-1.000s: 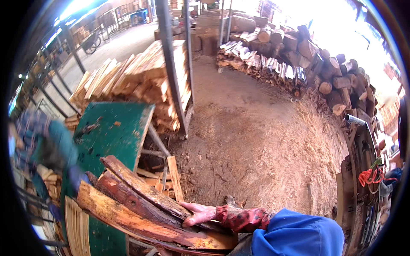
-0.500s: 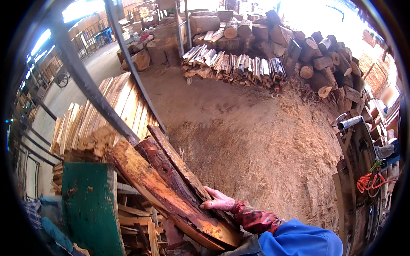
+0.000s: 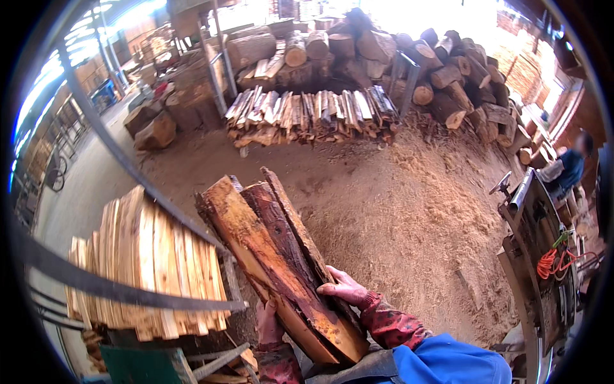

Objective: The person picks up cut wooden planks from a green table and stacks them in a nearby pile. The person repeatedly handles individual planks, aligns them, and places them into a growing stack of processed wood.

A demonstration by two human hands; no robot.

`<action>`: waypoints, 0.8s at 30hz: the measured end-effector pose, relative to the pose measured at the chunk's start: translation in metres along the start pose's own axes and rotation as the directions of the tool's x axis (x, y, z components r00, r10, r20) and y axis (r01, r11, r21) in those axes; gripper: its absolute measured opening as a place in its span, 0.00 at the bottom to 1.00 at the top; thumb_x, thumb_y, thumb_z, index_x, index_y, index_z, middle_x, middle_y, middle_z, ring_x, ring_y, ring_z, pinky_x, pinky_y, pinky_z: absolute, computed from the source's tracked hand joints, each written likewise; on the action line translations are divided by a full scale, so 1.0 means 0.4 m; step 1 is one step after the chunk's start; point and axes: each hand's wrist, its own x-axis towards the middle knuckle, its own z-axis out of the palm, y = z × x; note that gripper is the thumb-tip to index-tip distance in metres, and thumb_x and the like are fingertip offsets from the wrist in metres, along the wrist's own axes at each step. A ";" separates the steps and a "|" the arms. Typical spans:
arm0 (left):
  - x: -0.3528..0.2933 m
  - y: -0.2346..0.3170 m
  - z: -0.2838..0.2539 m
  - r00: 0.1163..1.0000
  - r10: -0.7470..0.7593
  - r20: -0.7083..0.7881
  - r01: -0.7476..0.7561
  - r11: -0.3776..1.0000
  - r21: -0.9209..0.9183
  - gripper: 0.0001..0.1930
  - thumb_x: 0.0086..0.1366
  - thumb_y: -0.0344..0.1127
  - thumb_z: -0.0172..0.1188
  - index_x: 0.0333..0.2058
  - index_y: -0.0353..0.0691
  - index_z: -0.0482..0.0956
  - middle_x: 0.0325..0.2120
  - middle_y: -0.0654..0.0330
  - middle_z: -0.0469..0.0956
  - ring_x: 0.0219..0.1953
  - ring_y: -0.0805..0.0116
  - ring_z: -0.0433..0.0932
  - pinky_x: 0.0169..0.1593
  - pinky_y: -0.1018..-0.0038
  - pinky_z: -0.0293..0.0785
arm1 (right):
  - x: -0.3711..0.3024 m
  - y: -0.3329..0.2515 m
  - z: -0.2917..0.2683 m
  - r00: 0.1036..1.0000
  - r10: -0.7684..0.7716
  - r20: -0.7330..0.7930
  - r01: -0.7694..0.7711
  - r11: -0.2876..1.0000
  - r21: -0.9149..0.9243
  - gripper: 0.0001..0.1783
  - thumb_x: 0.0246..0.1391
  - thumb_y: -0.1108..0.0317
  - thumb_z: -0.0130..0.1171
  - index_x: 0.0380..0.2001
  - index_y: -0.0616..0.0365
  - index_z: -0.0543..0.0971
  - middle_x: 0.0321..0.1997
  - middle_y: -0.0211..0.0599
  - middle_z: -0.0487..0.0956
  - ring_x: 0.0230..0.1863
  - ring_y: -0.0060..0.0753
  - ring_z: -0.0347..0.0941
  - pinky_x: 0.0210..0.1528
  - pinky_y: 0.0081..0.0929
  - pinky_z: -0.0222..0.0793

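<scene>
Several long wood slabs with dark bark and orange-brown faces lean against my front, their far ends tilted up and away to the left. My right hand is wrapped over the right edge of the bundle, thumb on top. Along the bundle's left side, my left hand grips from beneath, its fingers partly hidden by the outermost slab. Both forearms wear red patterned sleeves. The slabs' near ends rest close to my blue clothing.
A stack of pale split boards stands left, behind a curved-looking metal bar. A low row of split wood and piled logs lie ahead. Sawdust covers the floor. At right are a machine with an orange cord and another person.
The view has turned left to right, and the slabs now point more straight ahead, clear of the metal bars. My left hand has come into sight at the bundle's left side.
</scene>
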 end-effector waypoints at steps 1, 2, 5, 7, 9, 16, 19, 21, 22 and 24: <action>0.061 0.009 0.026 0.999 -0.040 0.027 0.040 0.999 -0.006 0.33 0.56 0.51 0.69 0.53 0.36 0.68 0.41 0.59 0.75 0.40 0.64 0.78 0.43 0.68 0.77 | 0.034 -0.005 -0.034 0.999 -0.007 -0.043 0.005 0.999 -0.034 0.42 0.48 0.56 0.66 0.62 0.64 0.63 0.58 0.38 0.71 0.58 0.28 0.64 0.63 0.28 0.59; 0.113 0.031 0.071 0.998 -0.044 0.040 0.044 0.999 0.018 0.33 0.56 0.51 0.69 0.53 0.36 0.69 0.41 0.59 0.76 0.39 0.64 0.78 0.43 0.68 0.77 | 0.068 -0.024 -0.063 0.998 -0.003 -0.068 0.003 1.000 -0.002 0.42 0.48 0.56 0.66 0.62 0.64 0.63 0.58 0.38 0.71 0.59 0.28 0.64 0.63 0.28 0.58; 0.247 0.056 0.190 0.997 -0.049 0.068 0.044 0.996 0.076 0.31 0.55 0.50 0.69 0.51 0.35 0.70 0.40 0.59 0.76 0.37 0.65 0.78 0.42 0.68 0.77 | 0.153 -0.061 -0.156 0.993 -0.007 -0.116 0.016 0.997 0.071 0.42 0.49 0.56 0.65 0.63 0.65 0.62 0.59 0.39 0.71 0.60 0.29 0.64 0.64 0.28 0.58; 0.353 0.057 0.247 0.996 -0.047 0.071 0.041 0.995 0.089 0.30 0.56 0.49 0.69 0.50 0.35 0.71 0.39 0.59 0.77 0.36 0.65 0.78 0.41 0.69 0.78 | 0.238 -0.066 -0.232 0.992 -0.031 -0.125 0.042 0.996 0.084 0.42 0.49 0.56 0.65 0.63 0.65 0.62 0.59 0.40 0.71 0.60 0.29 0.64 0.64 0.28 0.58; 0.461 0.073 0.320 0.997 -0.005 0.081 -0.003 0.995 0.097 0.30 0.58 0.49 0.67 0.51 0.34 0.70 0.40 0.59 0.76 0.38 0.66 0.78 0.43 0.69 0.77 | 0.331 -0.098 -0.302 0.990 -0.023 -0.139 0.024 1.000 0.007 0.41 0.49 0.55 0.66 0.61 0.65 0.63 0.58 0.40 0.71 0.59 0.29 0.64 0.63 0.28 0.58; 0.760 0.088 0.471 0.994 -0.015 0.107 0.005 0.995 0.097 0.32 0.62 0.55 0.61 0.55 0.37 0.67 0.45 0.58 0.75 0.44 0.64 0.76 0.49 0.67 0.74 | 0.605 -0.226 -0.524 0.994 0.000 -0.114 0.005 0.999 0.048 0.44 0.47 0.51 0.65 0.61 0.66 0.63 0.60 0.44 0.71 0.61 0.32 0.64 0.64 0.29 0.57; 0.887 0.092 0.482 0.994 -0.013 0.110 0.001 0.994 0.108 0.33 0.65 0.60 0.54 0.58 0.41 0.65 0.49 0.57 0.72 0.50 0.61 0.73 0.56 0.63 0.70 | 0.730 -0.286 -0.585 0.997 0.013 -0.077 -0.015 1.000 -0.025 0.44 0.46 0.50 0.66 0.61 0.67 0.64 0.59 0.45 0.71 0.61 0.33 0.64 0.64 0.29 0.57; 0.973 0.099 0.477 0.988 0.012 0.153 -0.025 0.996 0.084 0.34 0.65 0.61 0.53 0.60 0.41 0.64 0.52 0.56 0.72 0.52 0.59 0.73 0.57 0.63 0.70 | 0.810 -0.320 -0.607 0.998 0.021 -0.058 -0.022 1.000 -0.017 0.45 0.46 0.49 0.65 0.60 0.67 0.64 0.59 0.45 0.71 0.60 0.33 0.65 0.63 0.29 0.58; 1.020 0.110 0.493 0.990 -0.005 0.139 -0.006 0.997 0.074 0.36 0.65 0.62 0.53 0.61 0.41 0.62 0.55 0.55 0.70 0.55 0.58 0.71 0.59 0.63 0.69 | 0.854 -0.338 -0.625 0.998 0.029 -0.055 -0.030 0.999 -0.015 0.45 0.46 0.48 0.65 0.60 0.67 0.64 0.59 0.45 0.72 0.60 0.33 0.65 0.63 0.29 0.58; 1.102 0.133 0.526 0.992 0.001 0.130 -0.009 0.998 0.063 0.37 0.65 0.62 0.53 0.62 0.40 0.62 0.55 0.54 0.70 0.56 0.58 0.70 0.60 0.62 0.67 | 0.956 -0.337 -0.664 0.996 0.052 -0.068 -0.056 0.996 -0.066 0.46 0.45 0.47 0.65 0.60 0.67 0.65 0.58 0.46 0.72 0.59 0.33 0.65 0.63 0.29 0.58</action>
